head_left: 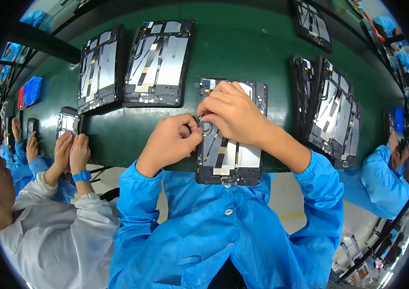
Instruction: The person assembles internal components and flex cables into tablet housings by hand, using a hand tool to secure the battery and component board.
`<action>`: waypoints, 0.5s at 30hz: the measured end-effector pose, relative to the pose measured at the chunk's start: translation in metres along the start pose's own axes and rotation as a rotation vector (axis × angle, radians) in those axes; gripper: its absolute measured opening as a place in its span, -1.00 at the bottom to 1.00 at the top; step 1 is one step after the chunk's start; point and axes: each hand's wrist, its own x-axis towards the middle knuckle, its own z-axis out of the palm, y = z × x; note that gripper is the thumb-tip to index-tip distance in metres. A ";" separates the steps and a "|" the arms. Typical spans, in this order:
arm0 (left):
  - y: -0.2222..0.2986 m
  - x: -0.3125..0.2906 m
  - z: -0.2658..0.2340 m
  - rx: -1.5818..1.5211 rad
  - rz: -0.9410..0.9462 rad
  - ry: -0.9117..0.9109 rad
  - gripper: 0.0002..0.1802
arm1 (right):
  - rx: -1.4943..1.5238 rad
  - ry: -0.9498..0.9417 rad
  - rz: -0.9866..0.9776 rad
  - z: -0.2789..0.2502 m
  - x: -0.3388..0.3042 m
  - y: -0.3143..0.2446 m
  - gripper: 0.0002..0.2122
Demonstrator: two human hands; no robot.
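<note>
An opened tablet, its inner parts, ribbon cables and silvery plates bare, lies in front of me and overhangs the table's near edge. My right hand rests across its upper part, fingers closed in a pinch at its upper left edge. Just beside that left edge, my left hand is curled, with thumb and index finger pressed together. Whatever either pinch holds is too small or hidden to make out. The right hand and wrist cover much of the tablet's upper middle.
Two opened tablets lie at the back left on the green table. More opened tablets lean stacked on the right, with another tablet at the far right. A co-worker's hands hold a device at left, near a blue bin.
</note>
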 end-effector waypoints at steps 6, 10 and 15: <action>-0.010 0.009 0.004 0.037 0.087 0.113 -0.79 | 0.006 0.000 0.004 -0.001 0.001 0.000 -0.84; -0.010 0.014 0.001 0.084 0.086 0.140 -0.78 | 0.030 -0.025 0.029 -0.007 0.006 0.003 -0.86; -0.008 0.018 0.000 0.055 0.089 0.147 -0.78 | 0.092 -0.035 0.090 -0.010 0.012 0.014 -0.86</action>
